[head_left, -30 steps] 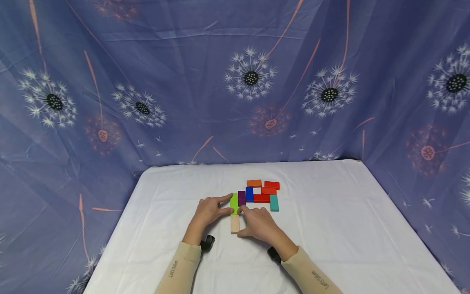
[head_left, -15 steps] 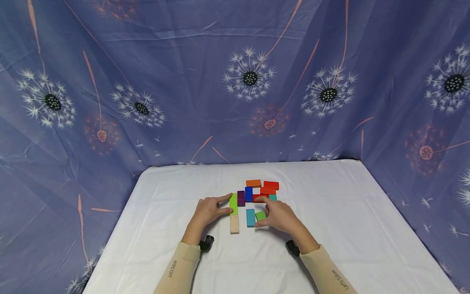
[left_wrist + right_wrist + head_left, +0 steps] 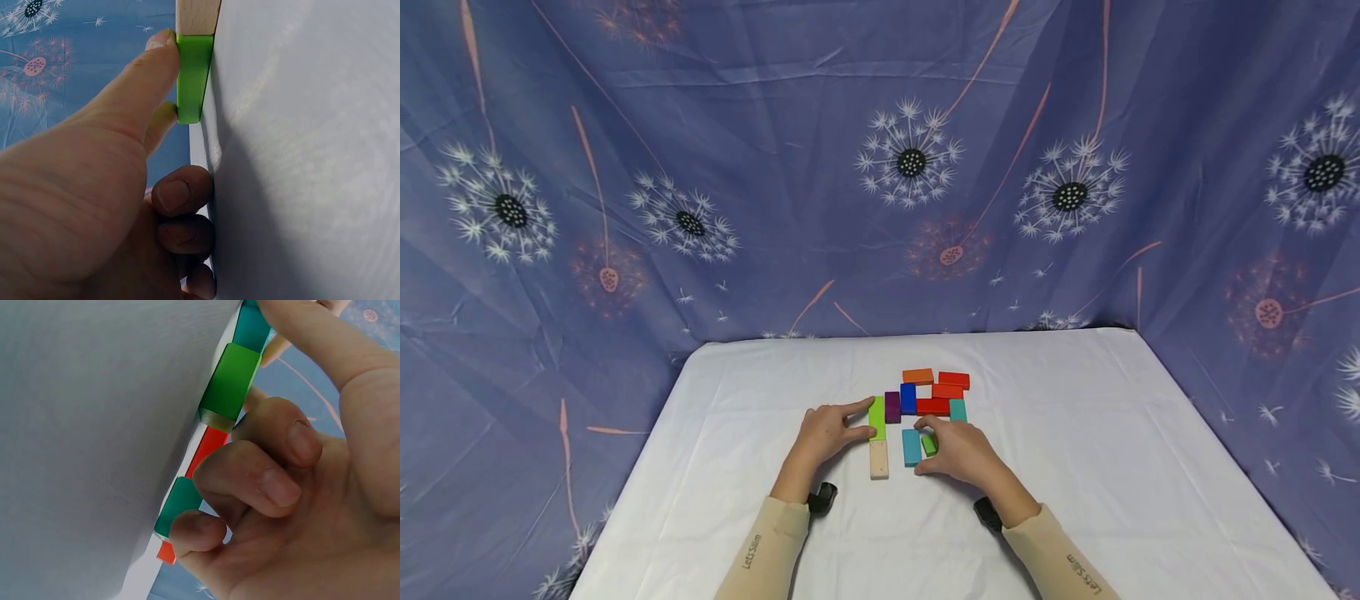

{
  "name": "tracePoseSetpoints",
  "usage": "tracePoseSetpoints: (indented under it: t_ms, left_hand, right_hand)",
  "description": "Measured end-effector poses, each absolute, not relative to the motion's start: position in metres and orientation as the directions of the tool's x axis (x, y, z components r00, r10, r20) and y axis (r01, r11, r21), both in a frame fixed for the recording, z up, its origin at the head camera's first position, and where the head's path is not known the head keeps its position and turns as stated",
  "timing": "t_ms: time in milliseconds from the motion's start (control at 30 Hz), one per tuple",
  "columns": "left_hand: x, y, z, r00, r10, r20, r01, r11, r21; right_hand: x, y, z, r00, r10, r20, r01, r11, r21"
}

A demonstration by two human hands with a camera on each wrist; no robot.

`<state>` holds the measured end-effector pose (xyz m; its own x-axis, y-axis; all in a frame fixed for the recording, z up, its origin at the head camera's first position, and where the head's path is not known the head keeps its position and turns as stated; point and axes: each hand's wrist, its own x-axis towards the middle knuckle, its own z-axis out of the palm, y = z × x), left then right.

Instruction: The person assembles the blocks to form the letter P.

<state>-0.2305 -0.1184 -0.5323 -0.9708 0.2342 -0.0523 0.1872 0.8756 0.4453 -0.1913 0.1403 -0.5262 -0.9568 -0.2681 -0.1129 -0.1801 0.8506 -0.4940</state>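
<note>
In the head view, my left hand (image 3: 826, 432) touches the left side of a lime green block (image 3: 877, 418) with index finger and thumb. A plain wooden block (image 3: 879, 460) lies against its near end. Thumb and index finger of my right hand (image 3: 961, 452) pinch a light blue block (image 3: 912, 447) at its near and far ends, and a small green block (image 3: 928, 444) lies just right of it, partly under the hand. The left wrist view shows the lime block (image 3: 195, 78) beside the thumb; the right wrist view shows the green block (image 3: 230, 381) near curled fingers.
Behind lie a purple block (image 3: 892, 407), a dark blue block (image 3: 908, 399), several red blocks (image 3: 933, 407), an orange block (image 3: 918, 377) and a teal block (image 3: 957, 410). White cloth (image 3: 760, 375) covers the table, with a patterned curtain (image 3: 790, 208) behind.
My right hand has left the wooden block, moved right, then come slightly back to the light blue block. The small green block has turned. My left hand stays at the lime block.
</note>
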Motion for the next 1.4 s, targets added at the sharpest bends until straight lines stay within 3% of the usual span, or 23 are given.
tracePoseSetpoints:
  t_ms: [733, 1033, 1400]
  left_hand:
    - [-0.232, -0.12, -0.534, -0.965, 0.261, -0.036, 0.218, 0.867, 0.447]
    - [-0.231, -0.12, -0.534, -0.967, 0.25, -0.045, 0.2, 0.858, 0.473]
    - [-0.231, -0.12, -0.536, -0.968, 0.251, -0.024, 0.211, 0.859, 0.467]
  right_hand:
    - [-0.177, 0.139, -0.507, -0.963, -0.261, -0.066, -0.187, 0.827, -0.531]
    - [-0.148, 0.126, -0.496, -0.927, -0.368, -0.068, -0.288, 0.819, -0.497]
    - [-0.138, 0.102, -0.513, -0.875, -0.473, -0.108, -0.375, 0.8, -0.468]
